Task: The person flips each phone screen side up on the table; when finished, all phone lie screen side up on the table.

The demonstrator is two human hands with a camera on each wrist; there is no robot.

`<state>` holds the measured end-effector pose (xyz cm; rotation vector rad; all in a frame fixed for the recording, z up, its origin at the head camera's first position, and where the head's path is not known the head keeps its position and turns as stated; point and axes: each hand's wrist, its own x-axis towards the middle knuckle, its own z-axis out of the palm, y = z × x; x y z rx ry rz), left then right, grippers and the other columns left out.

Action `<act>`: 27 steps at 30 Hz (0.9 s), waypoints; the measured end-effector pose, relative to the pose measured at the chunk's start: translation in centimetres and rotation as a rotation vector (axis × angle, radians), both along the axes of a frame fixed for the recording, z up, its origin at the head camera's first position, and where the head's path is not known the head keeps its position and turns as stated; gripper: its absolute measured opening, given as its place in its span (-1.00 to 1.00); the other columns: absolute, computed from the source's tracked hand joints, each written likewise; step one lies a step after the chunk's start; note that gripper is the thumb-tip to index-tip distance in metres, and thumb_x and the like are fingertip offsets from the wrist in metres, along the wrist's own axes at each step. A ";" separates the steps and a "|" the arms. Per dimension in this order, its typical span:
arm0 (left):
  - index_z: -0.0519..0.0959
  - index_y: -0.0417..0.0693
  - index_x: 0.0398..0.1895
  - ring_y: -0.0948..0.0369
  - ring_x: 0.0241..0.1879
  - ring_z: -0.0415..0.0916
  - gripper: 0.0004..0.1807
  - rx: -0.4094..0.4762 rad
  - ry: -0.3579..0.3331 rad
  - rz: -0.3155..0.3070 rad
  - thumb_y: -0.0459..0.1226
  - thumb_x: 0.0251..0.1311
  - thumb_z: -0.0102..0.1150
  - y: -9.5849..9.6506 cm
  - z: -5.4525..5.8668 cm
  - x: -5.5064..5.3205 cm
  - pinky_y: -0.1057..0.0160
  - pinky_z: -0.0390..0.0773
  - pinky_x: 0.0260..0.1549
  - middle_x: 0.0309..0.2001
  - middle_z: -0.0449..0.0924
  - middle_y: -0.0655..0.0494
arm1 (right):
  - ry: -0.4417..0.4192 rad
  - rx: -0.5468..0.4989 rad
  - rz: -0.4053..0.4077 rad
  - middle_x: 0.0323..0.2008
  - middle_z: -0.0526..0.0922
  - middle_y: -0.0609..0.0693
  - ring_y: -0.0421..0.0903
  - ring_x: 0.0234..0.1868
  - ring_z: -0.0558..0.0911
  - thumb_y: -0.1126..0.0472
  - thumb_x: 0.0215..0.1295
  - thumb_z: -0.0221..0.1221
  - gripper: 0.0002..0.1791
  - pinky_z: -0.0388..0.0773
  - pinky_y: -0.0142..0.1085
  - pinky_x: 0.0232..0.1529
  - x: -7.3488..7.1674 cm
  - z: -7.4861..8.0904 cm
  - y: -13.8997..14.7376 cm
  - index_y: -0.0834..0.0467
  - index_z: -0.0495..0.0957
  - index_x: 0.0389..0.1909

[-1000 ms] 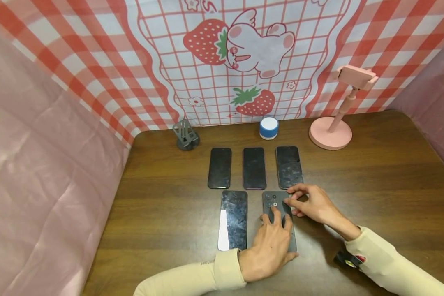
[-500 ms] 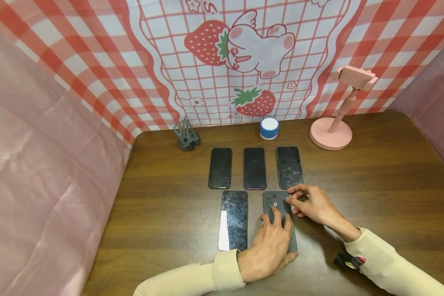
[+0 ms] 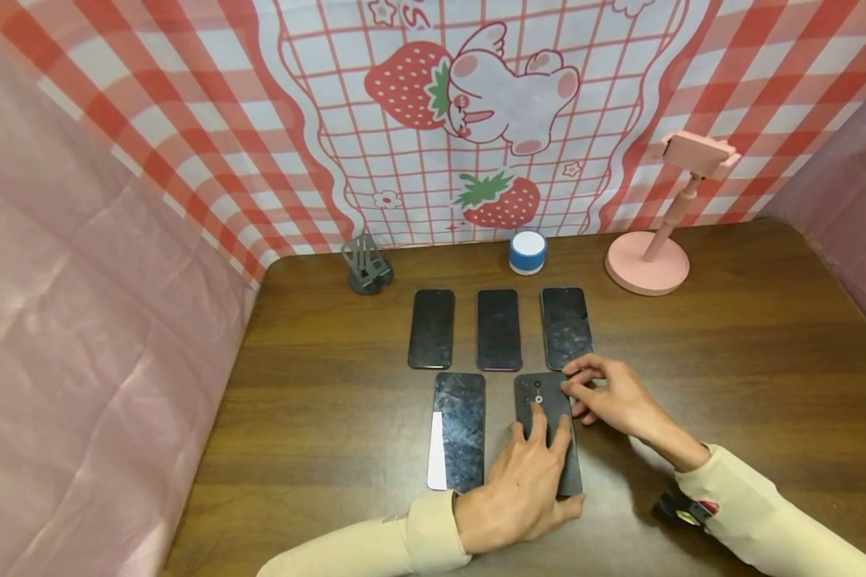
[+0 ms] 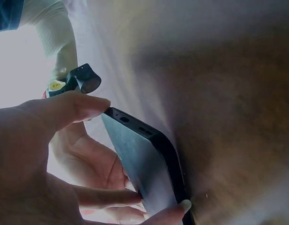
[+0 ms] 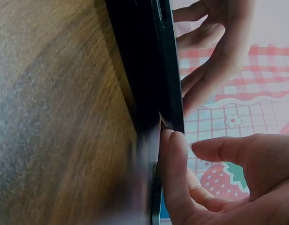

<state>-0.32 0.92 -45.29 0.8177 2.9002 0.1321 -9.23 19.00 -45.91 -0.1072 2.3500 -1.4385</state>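
Note:
A dark smartphone [image 3: 552, 394] lies back side up, its camera lenses at the top left. My left hand [image 3: 521, 487] spreads over its lower half, fingertips on the back and thumb at the bottom right corner. In the left wrist view, this thumb and a finger span the bottom end of the smartphone [image 4: 139, 157], where the port shows. My right hand [image 3: 615, 398] holds at the upper right corner with bent fingers and thumb. In the right wrist view, its fingertips [image 5: 174, 136] press against the side edge of the smartphone [image 5: 156, 70].
Left of it lies another phone [image 3: 459, 433], screen up. Behind, three phones, including a black phone [image 3: 431, 328], form a row. At the back stand a grey phone stand [image 3: 366, 268], a blue-and-white round object [image 3: 528, 253] and a pink phone holder [image 3: 649, 263].
Both hands keep their places on the smartphone, with only slight shifts of the fingers. Its back looks darker now, and the head view has shifted slightly.

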 end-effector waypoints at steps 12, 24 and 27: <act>-0.12 0.20 0.72 -0.31 0.24 0.53 0.22 0.204 -0.137 0.043 0.22 0.12 0.40 -1.1 0.3 0.1 0.10 0.76 -0.18 0.51 0.23 -0.29 | -0.068 -0.158 0.011 -0.09 0.69 0.32 -0.15 -0.40 0.74 0.42 0.49 0.04 -0.62 0.74 -0.24 -0.36 0.0 0.1 0.4 0.47 0.40 0.25; -0.44 0.30 0.70 -0.07 0.30 0.47 0.40 0.387 -0.315 0.099 0.06 0.02 0.43 -1.7 0.8 0.2 0.14 0.67 0.05 0.56 0.10 -0.19 | -0.145 -0.264 0.156 -0.05 0.68 0.28 -0.14 -0.31 0.74 0.41 0.52 0.04 -0.52 0.77 -0.22 -0.25 0.3 0.2 0.2 0.51 0.22 0.35; -0.43 0.28 0.71 0.01 0.35 0.44 0.39 0.456 -0.378 0.114 0.03 0.01 0.42 -1.9 0.9 0.0 0.14 0.63 0.12 0.57 0.10 -0.11 | -0.158 -0.282 0.162 0.00 0.67 0.34 -0.14 -0.28 0.76 0.39 0.55 0.04 -0.53 0.77 -0.22 -0.21 0.3 0.1 0.1 0.52 0.22 0.34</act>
